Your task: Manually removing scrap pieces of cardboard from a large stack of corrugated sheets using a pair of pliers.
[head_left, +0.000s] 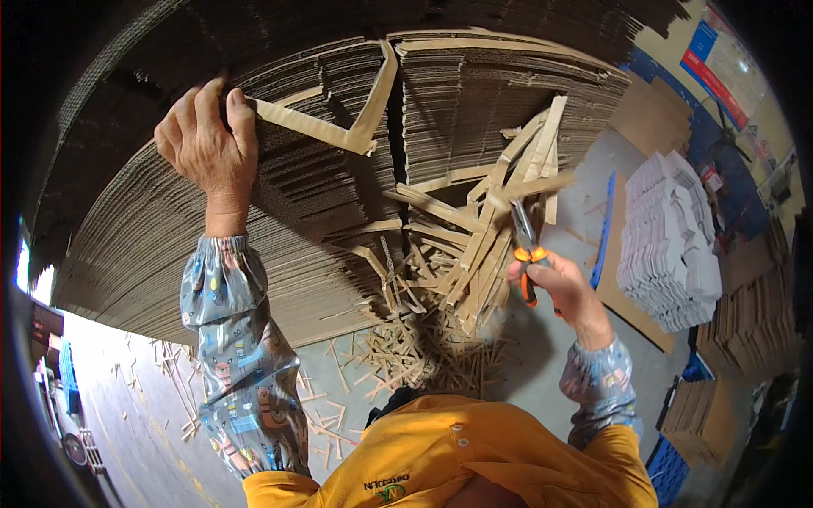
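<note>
A tall stack of corrugated cardboard sheets (313, 212) fills the view in front of me. My left hand (207, 140) is closed with bent fingers over the stack's upper left edge. Beside its thumb starts a bent cardboard strip (309, 125), which angles across the stack and up to the gap. In my right hand (563, 288) is a pair of pliers (527, 241) with orange and black handles, jaws pointing away from me. At the jaw tips is a short cardboard scrap (538, 187), slightly blurred; whether the jaws clamp it I cannot tell.
Torn cardboard strips (474, 245) hang tangled from the stack's right part, above a heap of scraps (415, 351) on the floor near my body. Pale stacked sheets (669, 245) stand at the right, with brown cardboard bundles (699, 415) and a blue pallet (669, 470) nearer.
</note>
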Motion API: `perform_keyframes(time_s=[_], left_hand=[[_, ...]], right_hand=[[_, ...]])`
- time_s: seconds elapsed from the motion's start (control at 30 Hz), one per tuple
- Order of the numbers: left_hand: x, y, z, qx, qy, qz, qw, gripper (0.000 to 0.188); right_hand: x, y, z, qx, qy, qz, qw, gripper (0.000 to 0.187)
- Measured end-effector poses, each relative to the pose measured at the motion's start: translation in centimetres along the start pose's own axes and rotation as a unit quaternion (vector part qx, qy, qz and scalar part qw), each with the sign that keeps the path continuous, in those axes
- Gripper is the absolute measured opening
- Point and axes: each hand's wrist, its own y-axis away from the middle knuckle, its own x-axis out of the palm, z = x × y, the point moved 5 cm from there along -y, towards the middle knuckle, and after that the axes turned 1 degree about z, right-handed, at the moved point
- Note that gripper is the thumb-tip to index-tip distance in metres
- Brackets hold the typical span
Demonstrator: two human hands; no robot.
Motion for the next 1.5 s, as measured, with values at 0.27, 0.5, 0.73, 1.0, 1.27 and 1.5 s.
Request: perform_keyframes(time_s=[0.27, 0.5, 0.73, 1.0, 1.27, 1.5], left_hand=[[0.4, 0.0, -0.2, -0.013, 0.001, 0.018, 1.000, 0.030], [0.0, 0.1, 0.9, 0.016, -0.014, 0.003, 1.000, 0.029], [-0.5, -1.0, -0.2, -0.001, 0.003, -0.015, 1.000, 0.026], [-0.9, -0.7, 0.5, -0.013, -0.007, 0.022, 1.000, 0.031], [0.1, -0.4, 0.1, -0.010, 0.004, 0.028, 1.000, 0.031], [-0.8, -1.5, -0.8, 0.009, -0.001, 0.003, 1.000, 0.027]], right_hand=[[-0.3, -5.6, 10.6, -0.086, -0.010, 0.000, 0.996, 0.029], [1.7, -6.7, 10.8, -0.135, 0.028, 0.009, 0.990, 0.028], [-3.6, -2.5, 1.7, -0.097, 0.040, -0.138, 0.985, 0.023], [1.6, -2.3, 10.3, -0.060, -0.039, 0.100, 0.992, 0.029], [-0.4, -6.5, 14.2, -0.117, 0.018, 0.003, 0.993, 0.025], [-7.2, -3.4, 1.7, -0.078, 0.085, -0.158, 0.981, 0.025]])
